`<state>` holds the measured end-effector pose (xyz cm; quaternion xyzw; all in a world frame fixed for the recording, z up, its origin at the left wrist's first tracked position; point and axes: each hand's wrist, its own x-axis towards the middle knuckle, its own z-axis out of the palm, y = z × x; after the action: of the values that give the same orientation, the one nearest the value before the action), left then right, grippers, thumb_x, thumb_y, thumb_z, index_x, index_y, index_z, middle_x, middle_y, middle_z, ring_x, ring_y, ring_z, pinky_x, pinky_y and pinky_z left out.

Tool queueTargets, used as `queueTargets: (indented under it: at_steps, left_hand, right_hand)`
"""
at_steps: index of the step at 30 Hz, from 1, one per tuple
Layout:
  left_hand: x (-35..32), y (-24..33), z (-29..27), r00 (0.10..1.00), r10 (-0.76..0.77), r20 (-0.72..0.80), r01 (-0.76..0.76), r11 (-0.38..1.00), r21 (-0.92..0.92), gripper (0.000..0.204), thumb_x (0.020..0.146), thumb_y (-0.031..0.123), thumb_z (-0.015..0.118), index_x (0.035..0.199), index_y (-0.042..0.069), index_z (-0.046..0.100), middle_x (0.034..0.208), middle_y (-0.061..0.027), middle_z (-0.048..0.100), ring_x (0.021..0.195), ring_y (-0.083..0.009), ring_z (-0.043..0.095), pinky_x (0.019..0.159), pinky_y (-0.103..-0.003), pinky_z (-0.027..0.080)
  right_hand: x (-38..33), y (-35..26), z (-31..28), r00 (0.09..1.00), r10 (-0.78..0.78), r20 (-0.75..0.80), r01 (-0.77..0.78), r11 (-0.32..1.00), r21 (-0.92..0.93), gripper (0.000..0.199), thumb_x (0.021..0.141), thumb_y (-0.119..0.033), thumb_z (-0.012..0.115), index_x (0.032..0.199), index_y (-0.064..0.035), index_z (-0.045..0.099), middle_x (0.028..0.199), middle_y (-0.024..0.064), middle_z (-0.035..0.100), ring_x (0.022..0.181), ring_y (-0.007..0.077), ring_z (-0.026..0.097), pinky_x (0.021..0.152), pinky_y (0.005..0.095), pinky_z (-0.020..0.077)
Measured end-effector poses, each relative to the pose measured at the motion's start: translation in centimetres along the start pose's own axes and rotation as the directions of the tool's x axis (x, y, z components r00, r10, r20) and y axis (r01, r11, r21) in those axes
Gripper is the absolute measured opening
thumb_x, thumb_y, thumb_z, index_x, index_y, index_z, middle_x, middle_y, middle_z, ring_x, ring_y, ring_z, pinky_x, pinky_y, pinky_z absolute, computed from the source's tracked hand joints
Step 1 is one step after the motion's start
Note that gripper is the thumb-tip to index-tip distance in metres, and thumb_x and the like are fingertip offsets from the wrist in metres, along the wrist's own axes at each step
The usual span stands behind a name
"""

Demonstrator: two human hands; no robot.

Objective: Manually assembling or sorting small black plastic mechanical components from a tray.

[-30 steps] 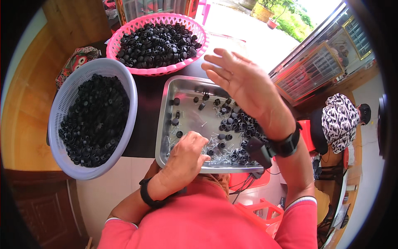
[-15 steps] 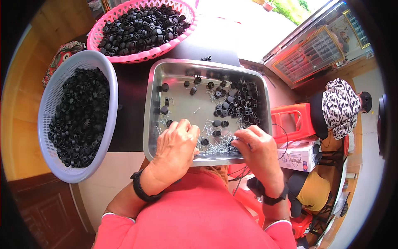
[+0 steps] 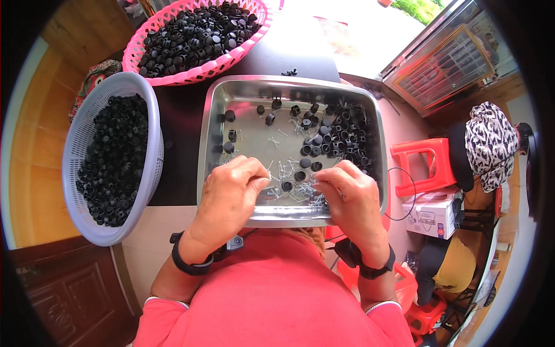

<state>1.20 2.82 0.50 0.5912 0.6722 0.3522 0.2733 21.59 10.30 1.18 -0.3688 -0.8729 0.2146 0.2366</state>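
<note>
With our hands close together pinching little screws at six o'clock in the tray, we feared dropping one.

Two baskets of black caps: pink, white. One steel tray. Two red stools.

A single head-worn fisheye camera is looking steeply down from just above the person's chest, facing forward over a steel tray lying close below it. Its wide lens is bending edges near the rim, taking in the baskets at left and a red stool at right.
</note>
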Motion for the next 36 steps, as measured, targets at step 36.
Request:
queueTargets:
  at_steps: [36]
  left_hand:
    - [-1.3, 2.9, -3.2, 0.894, 0.251, 0.371, 0.041, 0.779, -0.626, 0.028, 0.088, 0.0, 0.057, 0.116, -0.002, 0.061, 0.117, -0.0154, 0.059, 0.099, -0.0182, 0.06, 0.082, -0.028, 0.049]
  right_hand:
    - [-1.1, -3.0, 1.2, 0.862, -0.296, -0.412, 0.398, 0.897, 0.189, 0.033, 0.07, 0.013, 0.062, 0.101, 0.0026, 0.063, 0.078, 0.0113, 0.061, 0.067, 0.0236, 0.059, 0.057, 0.0316, 0.047]
